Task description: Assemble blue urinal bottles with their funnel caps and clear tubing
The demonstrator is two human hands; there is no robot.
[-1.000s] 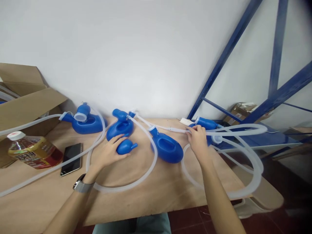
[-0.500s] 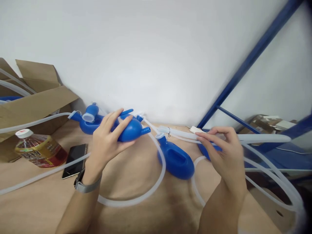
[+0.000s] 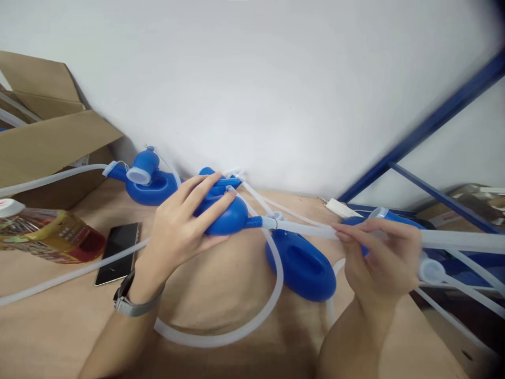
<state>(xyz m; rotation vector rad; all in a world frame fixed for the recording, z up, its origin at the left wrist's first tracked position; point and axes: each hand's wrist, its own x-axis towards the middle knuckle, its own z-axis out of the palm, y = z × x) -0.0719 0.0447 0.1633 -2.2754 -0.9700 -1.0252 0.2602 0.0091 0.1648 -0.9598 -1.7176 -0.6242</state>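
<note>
My left hand [image 3: 181,229] is wrapped round a small blue bulb [image 3: 229,217] held above the wooden table [image 3: 59,326]; its short spout points right. My right hand [image 3: 381,258] pinches a translucent white tube [image 3: 303,228] whose end sits at the bulb's spout. Whether the tube is pushed on I cannot tell. A grey watch is on my left wrist. Below the tube lies a blue plastic vessel [image 3: 302,266].
More blue vessels [image 3: 148,181] with hoses lie against the white wall. A drink bottle [image 3: 43,234] and a dark phone [image 3: 116,251] lie at the left, beside an open cardboard box [image 3: 43,142]. Blue shelf struts [image 3: 430,126] rise at right. Tubing loops [image 3: 221,337] over the table.
My left hand picked the bulb off the table and raised it. My right hand lifted the tube and brought its end leftward to the bulb's spout.
</note>
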